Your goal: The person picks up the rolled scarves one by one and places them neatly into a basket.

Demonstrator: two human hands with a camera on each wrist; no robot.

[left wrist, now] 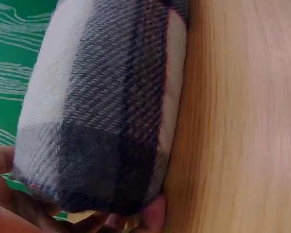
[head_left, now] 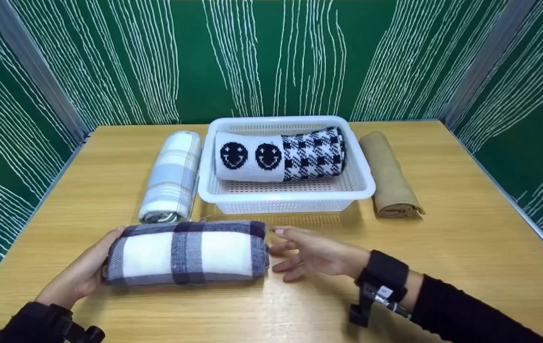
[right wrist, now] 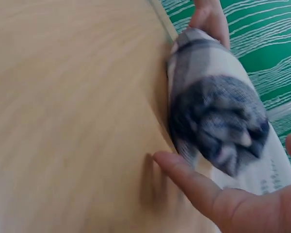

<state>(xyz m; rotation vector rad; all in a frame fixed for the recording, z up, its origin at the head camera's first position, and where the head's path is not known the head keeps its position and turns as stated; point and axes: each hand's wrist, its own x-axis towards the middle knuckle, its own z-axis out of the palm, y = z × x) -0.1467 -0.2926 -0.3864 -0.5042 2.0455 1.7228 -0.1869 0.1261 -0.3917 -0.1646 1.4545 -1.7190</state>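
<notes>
A rolled grey-and-white plaid scarf (head_left: 186, 252) lies crosswise near the front of the table. My left hand (head_left: 85, 267) grips its left end, thumb near the top edge; in the left wrist view, fingertips (left wrist: 153, 213) curl around the end of the roll. Just off the other end is my right hand (head_left: 316, 252), fingers spread and slightly bent, holding nothing. The right wrist view shows the scarf's coiled end (right wrist: 223, 121) beside that hand's extended finger. Behind it stands a white plastic basket (head_left: 286, 195) containing a rolled scarf (head_left: 252, 157) with smiley faces and black-and-white checks.
Left of the basket lies a rolled pale blue-and-white plaid scarf (head_left: 169, 176), close behind the grey one. A rolled tan cloth (head_left: 390, 176) lies along the basket's right side. Green panels (head_left: 262, 57) with white lines enclose the wooden table (head_left: 471, 247) at the back and sides.
</notes>
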